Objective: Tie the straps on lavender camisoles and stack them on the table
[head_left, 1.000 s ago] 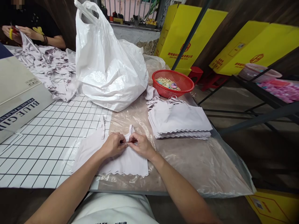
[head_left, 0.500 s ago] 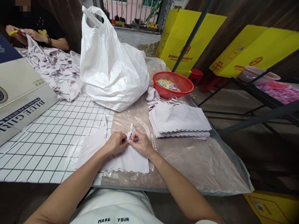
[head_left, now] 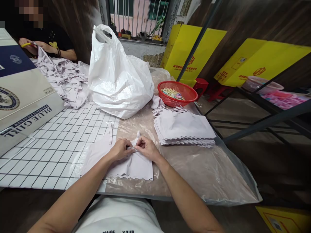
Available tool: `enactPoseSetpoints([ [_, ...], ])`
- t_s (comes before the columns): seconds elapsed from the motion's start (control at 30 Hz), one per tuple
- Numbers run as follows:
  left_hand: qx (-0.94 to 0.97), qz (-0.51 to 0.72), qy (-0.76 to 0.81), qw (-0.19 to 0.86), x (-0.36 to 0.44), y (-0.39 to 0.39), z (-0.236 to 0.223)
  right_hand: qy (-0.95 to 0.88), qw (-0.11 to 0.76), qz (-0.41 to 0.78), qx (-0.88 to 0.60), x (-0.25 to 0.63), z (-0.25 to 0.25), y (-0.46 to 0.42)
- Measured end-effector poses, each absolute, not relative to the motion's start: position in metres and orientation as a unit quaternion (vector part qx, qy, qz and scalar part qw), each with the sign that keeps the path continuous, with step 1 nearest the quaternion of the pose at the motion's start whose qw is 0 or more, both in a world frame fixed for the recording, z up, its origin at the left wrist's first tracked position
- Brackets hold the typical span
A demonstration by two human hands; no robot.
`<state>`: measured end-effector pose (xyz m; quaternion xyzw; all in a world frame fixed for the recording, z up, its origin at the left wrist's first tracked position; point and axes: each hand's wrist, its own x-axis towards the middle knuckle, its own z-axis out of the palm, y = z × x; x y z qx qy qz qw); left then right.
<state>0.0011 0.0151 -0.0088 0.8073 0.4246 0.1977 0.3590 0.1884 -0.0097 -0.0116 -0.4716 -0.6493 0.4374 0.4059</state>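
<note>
A pale lilac camisole top (head_left: 133,166) with thin straps and a wavy hem lies flat on the plastic-covered table before me. My left hand (head_left: 122,149) pinches the top's upper edge near its middle. Close beside it, my right hand (head_left: 146,148) pinches the same edge, thumb against forefinger, the fingertips of both hands almost meeting. One strap (head_left: 138,134) stands up just behind my right hand. Another strap (head_left: 110,133) stretches away on the left side. Whatever small detail lies between the fingertips is hidden.
A stack of similar tops (head_left: 182,127) lies at the right, with a red basket (head_left: 178,94) of small pieces behind it. A big white plastic bag (head_left: 119,77) stands at the back. At left are a carton (head_left: 26,100), a garment heap (head_left: 65,77) and a co-worker's hands (head_left: 39,47).
My view has tilted up and shifted slightly left. Both hands stay pinched at the top's upper edge, and the strap by my right hand shows less.
</note>
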Motion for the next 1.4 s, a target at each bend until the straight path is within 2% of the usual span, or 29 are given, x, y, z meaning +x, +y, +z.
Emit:
enactPoseSetpoints([
  [0.33, 0.824, 0.194, 0.415, 0.334, 0.001, 0.018, -0.012, -0.644, 0.442, 0.407, -0.474, 0.176, -0.018, -0.014],
  [0.43, 0.829, 0.194, 0.412, 0.323, 0.003, 0.017, -0.013, -0.639, 0.432, 0.435, -0.465, 0.179, -0.019, -0.007],
  [0.53, 0.834, 0.191, 0.420, 0.303, 0.006, 0.014, -0.008, -0.662, 0.403, 0.386, -0.501, 0.188, -0.011, -0.004],
  [0.73, 0.829, 0.238, 0.468, 0.193, -0.032, -0.009, 0.013, -0.674, 0.226, 0.198, -0.675, 0.216, 0.011, -0.054],
  [0.87, 0.736, 0.190, 0.643, 0.090, -0.110, -0.035, 0.016, -0.636, 0.106, 0.147, -0.750, 0.214, 0.014, -0.110],
  [0.9, 0.695, 0.152, 0.698, 0.082, -0.128, -0.042, 0.015, -0.623, 0.083, 0.146, -0.764, 0.210, 0.014, -0.119],
  [1.0, 0.624, 0.080, 0.757, 0.174, -0.158, -0.059, 0.006, -0.591, 0.056, 0.150, -0.791, 0.193, 0.014, -0.130],
  [1.13, 0.628, 0.097, 0.746, 0.198, -0.147, -0.071, 0.000, -0.580, 0.081, 0.185, -0.789, 0.183, 0.015, -0.128],
  [1.2, 0.627, 0.113, 0.738, 0.224, -0.140, -0.073, 0.003, -0.579, 0.129, 0.232, -0.771, 0.188, 0.015, -0.127],
  [1.4, 0.517, 0.291, 0.620, 0.513, -0.149, -0.092, 0.046, -0.498, 0.359, 0.503, -0.608, 0.221, 0.045, -0.136],
])
